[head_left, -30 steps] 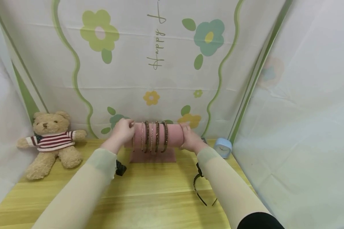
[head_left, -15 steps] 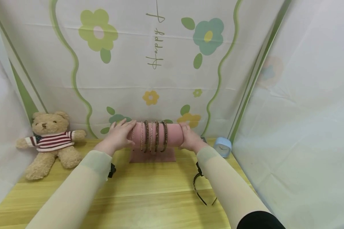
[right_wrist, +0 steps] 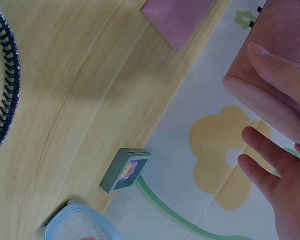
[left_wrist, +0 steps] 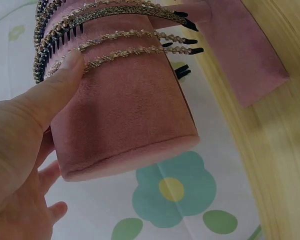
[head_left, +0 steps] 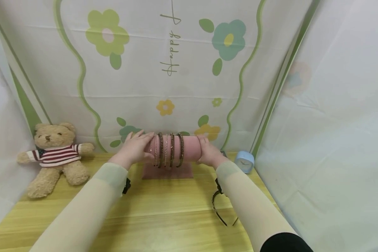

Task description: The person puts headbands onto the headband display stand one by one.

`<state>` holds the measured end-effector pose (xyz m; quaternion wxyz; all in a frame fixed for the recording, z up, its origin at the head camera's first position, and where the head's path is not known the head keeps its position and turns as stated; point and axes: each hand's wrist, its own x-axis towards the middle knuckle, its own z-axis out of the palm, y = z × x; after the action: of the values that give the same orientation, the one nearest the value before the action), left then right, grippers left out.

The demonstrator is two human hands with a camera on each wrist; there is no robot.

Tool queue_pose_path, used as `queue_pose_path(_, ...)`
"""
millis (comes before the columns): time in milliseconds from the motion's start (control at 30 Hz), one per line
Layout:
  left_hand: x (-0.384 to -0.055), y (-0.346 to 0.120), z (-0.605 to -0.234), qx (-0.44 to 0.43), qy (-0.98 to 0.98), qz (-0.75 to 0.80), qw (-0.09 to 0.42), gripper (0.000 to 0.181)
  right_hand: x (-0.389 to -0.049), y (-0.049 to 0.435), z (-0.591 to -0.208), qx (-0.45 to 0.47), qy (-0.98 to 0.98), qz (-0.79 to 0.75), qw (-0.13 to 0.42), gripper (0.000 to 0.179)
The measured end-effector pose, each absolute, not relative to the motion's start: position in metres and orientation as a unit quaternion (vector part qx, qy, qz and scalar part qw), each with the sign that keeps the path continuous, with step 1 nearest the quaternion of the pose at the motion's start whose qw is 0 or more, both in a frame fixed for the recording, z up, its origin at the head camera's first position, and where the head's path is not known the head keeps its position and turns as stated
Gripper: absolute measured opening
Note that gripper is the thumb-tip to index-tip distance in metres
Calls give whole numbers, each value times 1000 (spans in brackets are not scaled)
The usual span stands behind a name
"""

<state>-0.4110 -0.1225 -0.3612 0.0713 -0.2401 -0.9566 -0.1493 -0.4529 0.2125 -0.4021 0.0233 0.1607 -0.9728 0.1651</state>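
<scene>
A pink velvet headband stand [head_left: 190,148] lies crosswise at the back of the table on its flat pink base [head_left: 167,173]. Several headbands [head_left: 181,150] sit side by side around its roll, some dark and beaded, others thin and glittery. At the roll's left end is my left hand [head_left: 130,150], fingers reaching over the far side and thumb in front. In the left wrist view its thumb [left_wrist: 72,65] touches a thin beaded headband [left_wrist: 132,51]. My right hand [head_left: 210,154] holds the roll's right end, thumb on the velvet; two fingers extend off it in the right wrist view.
Another headband [head_left: 216,210] lies on the wooden table [head_left: 163,210], below the right forearm. A blue clock [head_left: 244,162] and a small green box [right_wrist: 122,170] are at the right. A teddy bear [head_left: 58,154] sits at the left; a flowered cloth [head_left: 189,84] hangs behind.
My left fingers, bunched at the roll's left end a second ago, have spread. That hand has then moved right, and the leftmost thin headbands have slid right toward the others. My right hand stays put.
</scene>
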Motion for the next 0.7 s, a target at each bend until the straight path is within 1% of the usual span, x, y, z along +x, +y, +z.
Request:
queue_pose_path(167, -408, -135, -363, -216, -965, -138, 51, 116, -453, 209, -402, 166, -971, 169, 17, 119)
queue_pose_path(400, -409, -156, -374, -175, -975, -126, 53, 116, -453, 210, -400, 170, -970, 175, 22, 120)
queue_pose_path(567, -415, -152, -384, -175, -975, -126, 48, 122, -453, 213, -399, 164, -972, 167, 14, 120)
queue_pose_path(700, -416, -148, -384, -167, -975, -145, 36, 127, -451, 212, -397, 172, -971, 166, 16, 121)
